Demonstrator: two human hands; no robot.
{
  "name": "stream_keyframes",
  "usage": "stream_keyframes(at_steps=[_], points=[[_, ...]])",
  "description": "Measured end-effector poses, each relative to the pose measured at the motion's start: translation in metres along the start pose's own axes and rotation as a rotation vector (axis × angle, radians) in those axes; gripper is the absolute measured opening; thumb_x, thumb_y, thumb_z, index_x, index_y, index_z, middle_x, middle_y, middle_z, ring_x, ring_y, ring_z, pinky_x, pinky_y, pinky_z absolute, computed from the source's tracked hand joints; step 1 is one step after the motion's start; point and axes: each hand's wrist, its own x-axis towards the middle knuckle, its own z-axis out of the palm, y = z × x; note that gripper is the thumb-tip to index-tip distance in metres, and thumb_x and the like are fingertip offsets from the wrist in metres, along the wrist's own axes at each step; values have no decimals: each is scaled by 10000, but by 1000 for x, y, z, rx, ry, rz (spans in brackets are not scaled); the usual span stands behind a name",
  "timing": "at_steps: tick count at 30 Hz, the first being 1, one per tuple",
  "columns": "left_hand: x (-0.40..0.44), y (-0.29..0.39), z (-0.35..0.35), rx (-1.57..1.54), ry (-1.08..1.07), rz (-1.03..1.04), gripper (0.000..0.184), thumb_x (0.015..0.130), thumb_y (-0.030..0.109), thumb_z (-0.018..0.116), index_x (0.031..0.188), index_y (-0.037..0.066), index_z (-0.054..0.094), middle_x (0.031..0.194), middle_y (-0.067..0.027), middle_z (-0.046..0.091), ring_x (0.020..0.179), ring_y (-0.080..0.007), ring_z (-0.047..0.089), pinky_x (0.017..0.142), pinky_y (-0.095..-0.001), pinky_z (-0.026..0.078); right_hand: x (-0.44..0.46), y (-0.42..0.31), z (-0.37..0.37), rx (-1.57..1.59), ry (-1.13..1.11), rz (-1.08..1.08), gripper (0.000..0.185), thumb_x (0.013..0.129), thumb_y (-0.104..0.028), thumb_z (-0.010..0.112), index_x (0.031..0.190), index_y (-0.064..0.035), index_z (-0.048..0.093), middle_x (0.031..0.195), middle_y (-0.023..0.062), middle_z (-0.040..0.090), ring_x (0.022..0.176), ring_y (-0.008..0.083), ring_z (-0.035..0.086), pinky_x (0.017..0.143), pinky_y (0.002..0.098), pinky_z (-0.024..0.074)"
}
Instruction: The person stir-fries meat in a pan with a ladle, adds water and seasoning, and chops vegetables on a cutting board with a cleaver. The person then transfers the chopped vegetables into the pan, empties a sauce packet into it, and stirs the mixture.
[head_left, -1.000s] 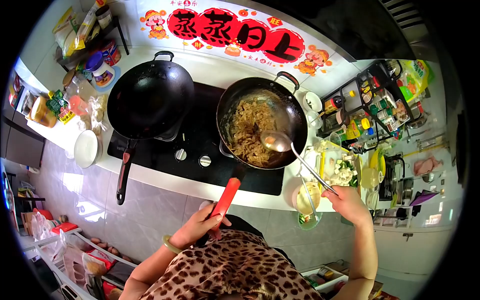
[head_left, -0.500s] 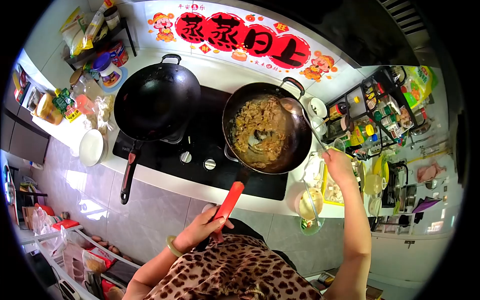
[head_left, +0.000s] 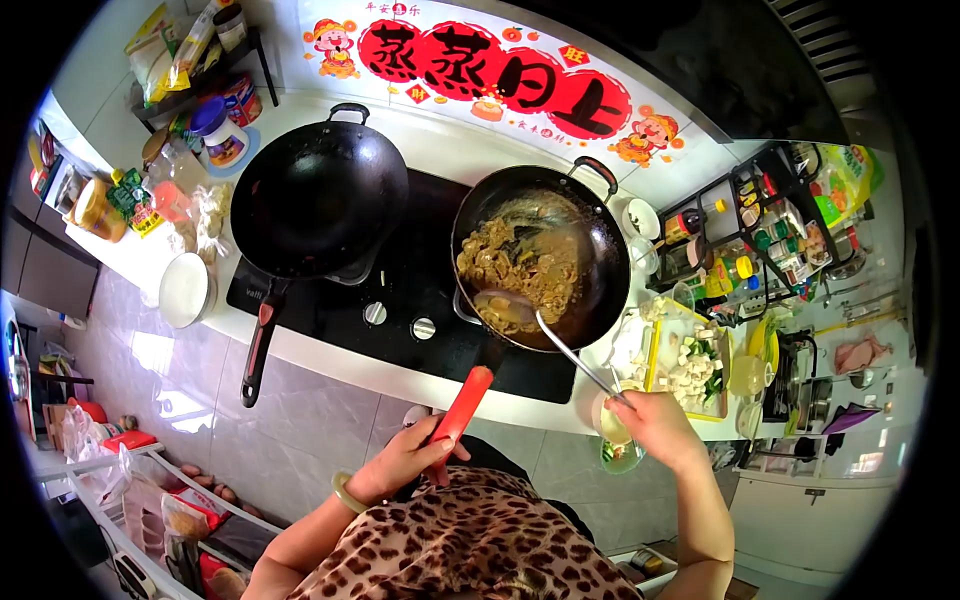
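Observation:
My left hand (head_left: 412,455) is wrapped round the red handle (head_left: 462,408) of the right wok (head_left: 612,250). Brown cooked food (head_left: 545,270) lies in that wok on the black stove. In my right hand (head_left: 655,428) is the end of a metal ladle (head_left: 578,362). The ladle's bowl rests in the food at the near left part of the wok. Beside my right hand, a small bowl (head_left: 612,425) on the counter edge is partly hidden.
An empty black wok (head_left: 320,200) stands on the left burner, its handle over the counter edge. A white bowl (head_left: 186,290) is at left. A yellow-rimmed tray (head_left: 705,375) of chopped pieces and a rack of bottles (head_left: 745,225) stand at right.
The ladle has swept from the wok's far right side to its near left, shifting the food. My right hand has come down and nearer my body; my left hand stays on the handle.

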Motion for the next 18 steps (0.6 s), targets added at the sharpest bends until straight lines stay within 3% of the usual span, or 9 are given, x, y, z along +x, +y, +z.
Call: stream_keyframes(at_steps=[5,9,12,14,18], points=[[1,-7,0,-16,20,38,356,958,217,441,1231,-7,398,1002,-101,627,630,-128,609,562,-229,515,48,-2,21,-247,39,54,259,904,-286,481,844,-58,591,733,175,610,730,377,594,657,476,455],[-1,-2,2,-21,46,30,344,959,221,444,1215,-7,411,995,-101,628,622,-128,609,551,-226,512,91,29,8,-243,175,142,266,900,-280,474,896,-56,616,809,197,625,800,380,595,722,480,456],[-1,-2,1,-24,47,16,332,962,221,445,1201,-8,424,991,-101,629,612,-125,608,542,-221,510,106,50,-25,-168,171,149,272,892,-272,480,868,-37,615,825,199,626,831,377,593,738,476,452],[0,-5,0,-13,30,27,313,965,214,442,1184,-9,435,986,-99,630,606,-122,607,536,-220,509,127,64,-37,-207,291,132,279,885,-267,488,834,-20,609,823,203,623,834,385,588,733,468,450],[-1,-6,2,-27,53,25,331,964,213,444,1210,-7,424,993,-97,628,606,-120,606,541,-220,510,164,32,-49,-32,82,135,282,872,-276,514,830,-10,602,816,221,614,838,396,583,726,462,446]])
